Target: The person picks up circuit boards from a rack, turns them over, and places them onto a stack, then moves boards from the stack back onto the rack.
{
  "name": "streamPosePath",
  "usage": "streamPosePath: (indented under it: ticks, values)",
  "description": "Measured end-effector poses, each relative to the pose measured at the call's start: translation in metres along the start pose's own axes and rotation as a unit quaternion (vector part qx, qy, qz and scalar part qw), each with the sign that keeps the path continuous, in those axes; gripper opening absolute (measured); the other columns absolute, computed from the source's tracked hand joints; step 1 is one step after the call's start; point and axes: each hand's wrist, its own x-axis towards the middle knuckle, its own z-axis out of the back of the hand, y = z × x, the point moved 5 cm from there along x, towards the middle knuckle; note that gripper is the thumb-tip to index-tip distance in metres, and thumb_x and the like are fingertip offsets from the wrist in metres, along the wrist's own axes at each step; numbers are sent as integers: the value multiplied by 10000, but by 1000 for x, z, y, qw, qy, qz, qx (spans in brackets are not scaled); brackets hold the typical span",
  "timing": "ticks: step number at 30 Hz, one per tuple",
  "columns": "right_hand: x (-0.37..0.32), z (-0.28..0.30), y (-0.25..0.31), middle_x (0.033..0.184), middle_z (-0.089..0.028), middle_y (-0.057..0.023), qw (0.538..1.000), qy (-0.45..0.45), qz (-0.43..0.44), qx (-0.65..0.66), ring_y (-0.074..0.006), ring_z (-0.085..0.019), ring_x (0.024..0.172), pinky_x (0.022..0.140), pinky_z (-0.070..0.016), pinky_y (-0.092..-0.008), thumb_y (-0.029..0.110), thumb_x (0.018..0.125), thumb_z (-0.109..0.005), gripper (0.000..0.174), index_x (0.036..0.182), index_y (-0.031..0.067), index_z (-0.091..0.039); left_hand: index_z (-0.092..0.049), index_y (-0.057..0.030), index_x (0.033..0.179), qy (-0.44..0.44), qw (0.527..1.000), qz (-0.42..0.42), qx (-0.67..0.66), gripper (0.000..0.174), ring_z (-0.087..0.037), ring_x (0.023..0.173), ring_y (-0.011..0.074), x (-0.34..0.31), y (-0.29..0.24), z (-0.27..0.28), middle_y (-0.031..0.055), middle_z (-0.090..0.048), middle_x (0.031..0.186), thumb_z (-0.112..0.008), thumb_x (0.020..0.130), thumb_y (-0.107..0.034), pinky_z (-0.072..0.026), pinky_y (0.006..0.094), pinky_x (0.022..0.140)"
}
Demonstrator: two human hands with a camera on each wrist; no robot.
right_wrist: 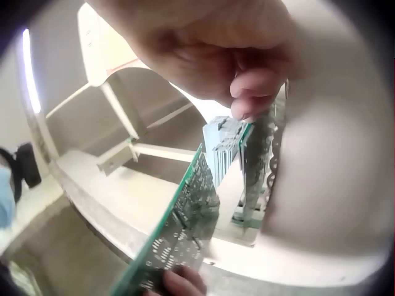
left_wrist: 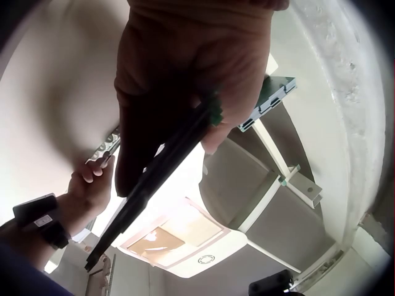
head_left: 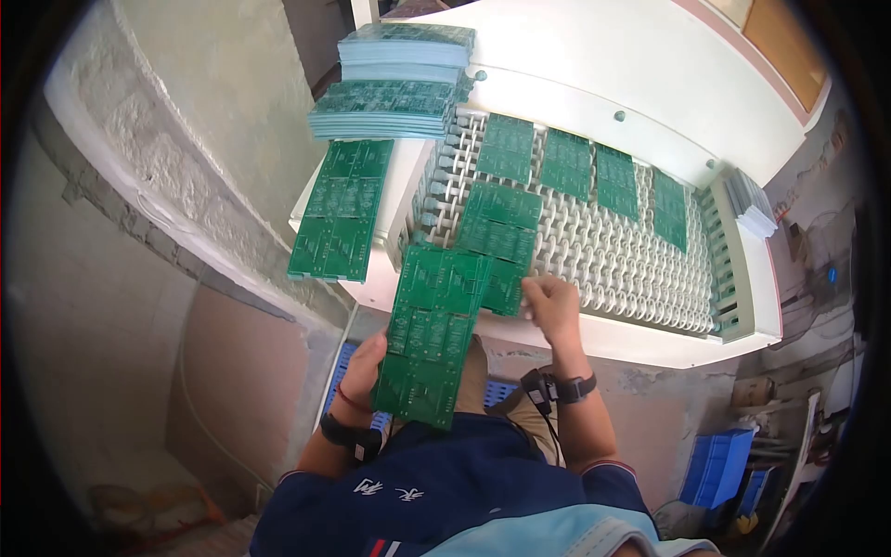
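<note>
Green circuit boards (head_left: 425, 339) lie in the left hand (head_left: 363, 369), fingers clamped on them; at their one o'clock, the right hand (head_left: 555, 308) pinches another board (head_left: 501, 227) between fingers, over white rollers (head_left: 603, 274).

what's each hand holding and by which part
Left hand: green circuit boards, by their left long edge. Right hand: another green board, pinched near its lower right corner.

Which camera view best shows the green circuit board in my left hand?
The head view: it shows the board nearly face-on. The left wrist view shows it dark and edge-on; the right wrist view shows a printed face, slanted and cut off by the frame.
</note>
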Motion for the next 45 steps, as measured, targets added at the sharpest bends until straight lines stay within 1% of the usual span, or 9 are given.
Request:
streamPosePath:
  ticks: [5, 12, 16, 20, 29, 34, 39, 41, 45]
  values:
    - [-7, 61, -12, 518, -513, -1, 994, -54, -28, 92, -45, -432, 392, 341, -300, -184, 125, 829, -596, 166, 759, -24, -623, -411, 54, 1230, -65, 996, 47, -29, 431, -540, 1019, 189, 3, 6, 8, 136, -539, 1141, -278, 956, -251, -440, 302, 865]
    - [-22, 110, -4, 602, -571, -14, 985, -129, 43, -102, -49, -462, 493, 417, -347, -204, 121, 820, -617, 166, 851, -40, -644, -468, 49, 1167, -21, 998, 65, -10, 316, -570, 942, 171, 27, 8, -23, 120, -567, 1073, -379, 923, -131, -466, 285, 810]
    - [-63, 49, 4, 708, -619, -43, 991, 120, -22, 54, -49, -542, 542, 438, -420, -176, 241, 787, -680, 299, 930, -15, -625, -474, 37, 1163, 5, 998, 51, 36, 293, -573, 920, 147, 47, 27, -37, 101, -573, 1066, -449, 891, -68, -472, 266, 789]
    - [-75, 35, -18, 638, -592, -4, 978, 146, -68, 134, -37, -519, 495, 423, -411, -165, 198, 816, -648, 216, 887, -5, -626, -479, 24, 1163, 28, 997, 35, 69, 293, -569, 922, 128, 62, 36, -55, 91, -577, 1062, -474, 882, -59, -474, 259, 786]
    - [-6, 203, -27, 500, -496, 1, 985, -163, 10, -53, -63, -437, 450, 416, -343, -214, 142, 802, -627, 167, 822, -23, -643, -475, 63, 1147, -22, 997, 67, -21, 349, -587, 913, 173, 60, 33, -53, 124, -579, 1058, -357, 938, -190, -482, 288, 798]
    - [-4, 204, -12, 637, -594, -72, 869, -280, 155, -378, -116, -515, 574, 533, -424, -250, 158, 752, -675, 224, 892, -15, -650, -489, 39, 1143, 0, 997, 73, 23, 339, -592, 926, 202, 61, 39, -47, 134, -581, 1057, -347, 937, -189, -491, 312, 797]
    - [-50, 112, -11, 755, -624, -51, 996, -61, 70, -15, -109, -555, 645, 577, -458, -258, 176, 768, -691, 231, 884, -18, -640, -502, 27, 1134, 4, 998, 53, 43, 261, -584, 895, 132, 64, 43, -52, 91, -591, 1034, -455, 893, -62, -488, 251, 771]
    - [-75, 59, -18, 719, -613, -21, 992, 87, 42, 78, -82, -556, 634, 535, -469, -231, 165, 791, -673, 199, 873, -11, -635, -498, 29, 1136, 6, 998, 54, 43, 262, -582, 898, 133, 68, 48, -58, 93, -589, 1038, -452, 896, -63, -487, 252, 773]
    - [-77, 67, -17, 689, -591, -8, 989, 86, -74, 93, -43, -538, 604, 457, -445, -177, 172, 812, -646, 176, 847, 0, -636, -487, 32, 1147, 29, 998, 44, 46, 271, -577, 912, 133, 70, 50, -62, 97, -582, 1056, -450, 902, -77, -485, 253, 779]
